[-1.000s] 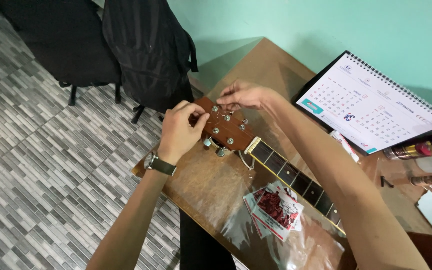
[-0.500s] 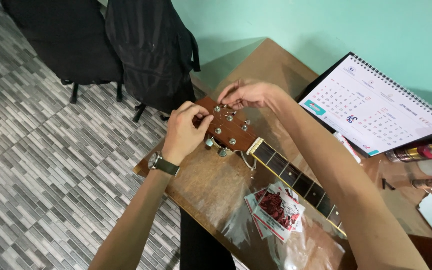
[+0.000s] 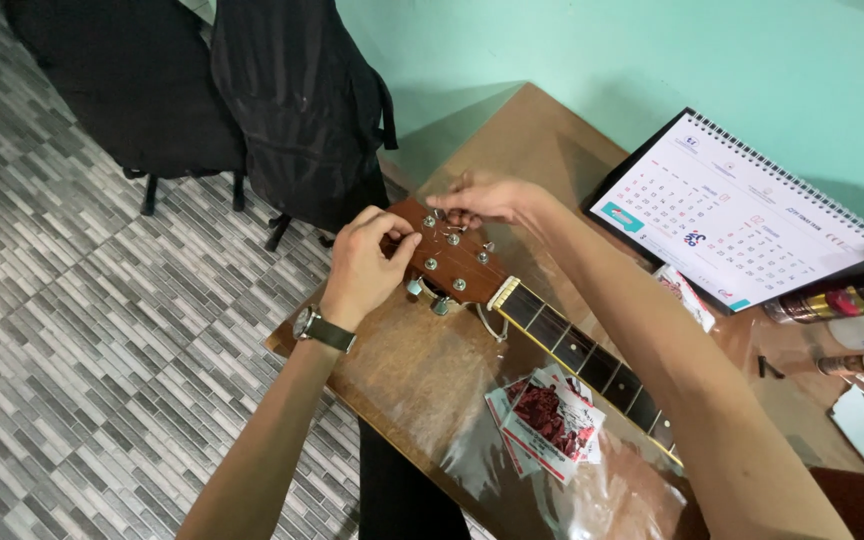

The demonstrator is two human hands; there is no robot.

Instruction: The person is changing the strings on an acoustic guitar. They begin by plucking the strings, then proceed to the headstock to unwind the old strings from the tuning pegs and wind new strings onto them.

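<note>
A brown guitar headstock [image 3: 457, 265] with silver tuning posts lies over the corner of a wooden table [image 3: 402, 370]. Its dark fretted neck [image 3: 582, 355] runs toward the lower right. My left hand [image 3: 364, 262], with a wristwatch on the wrist, pinches a tuning peg on the headstock's left edge. My right hand [image 3: 482, 198] reaches over the headstock's far end, fingertips pinched at a post, apparently on a thin string. A loose string loop [image 3: 492, 325] hangs near the nut.
A clear plastic bag with red-and-white string packets [image 3: 550, 420] lies beside the neck. A spiral desk calendar [image 3: 737, 215] stands against the green wall. Bottles and tubes [image 3: 852, 300] sit at the right. A black backpack [image 3: 302, 100] and chair [image 3: 132, 90] stand on the tiled floor.
Both hands stay on the headstock with only small finger shifts. The view has drifted slightly.
</note>
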